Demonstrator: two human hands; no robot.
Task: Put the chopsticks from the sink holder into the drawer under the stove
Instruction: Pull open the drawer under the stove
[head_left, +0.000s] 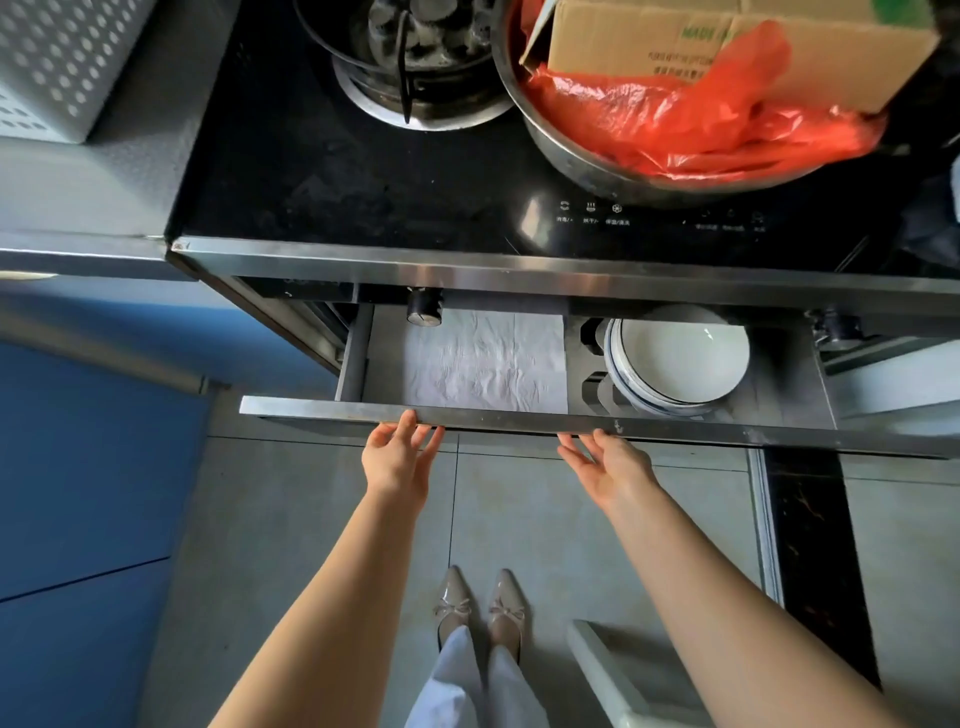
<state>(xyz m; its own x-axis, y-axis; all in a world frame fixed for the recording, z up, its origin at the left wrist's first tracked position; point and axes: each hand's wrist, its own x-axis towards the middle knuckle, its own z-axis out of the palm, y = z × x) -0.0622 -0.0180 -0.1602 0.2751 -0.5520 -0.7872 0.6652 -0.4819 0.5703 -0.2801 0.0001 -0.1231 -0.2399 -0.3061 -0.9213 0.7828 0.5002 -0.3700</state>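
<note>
Both hands reach up to the front edge of the drawer (519, 418) under the stove (415, 182), which stands pulled out. The left hand (397, 457) has its fingers spread and loosely curved; the fingertips (410, 418) touch the metal front rail from below and in front, with nothing gripped in the palm. The right hand (605, 462) is likewise open, palm turned inward, its fingers fanned out and meeting the underside of the same rail further right. Neither hand holds any object; both are released and only in light contact with the drawer front.

Inside the drawer, the left compartment is lined with a crinkled white paper sheet (485, 364). The right compartment holds a stack of white bowls with blue rims (680, 356) resting in a rack. No chopsticks can be seen in the drawer or in either hand, so where they are cannot be told from this view.

A black knob (425, 307) projects from the stove front above the lined compartment. On the stove top sit a gas burner (415, 57) and a large steel basin (597, 156) containing a red plastic bag (691, 124) and a cardboard box (727, 47). Below, the person's beige pointed shoes (480, 608) stand on the grey tiled floor (545, 519).
</note>
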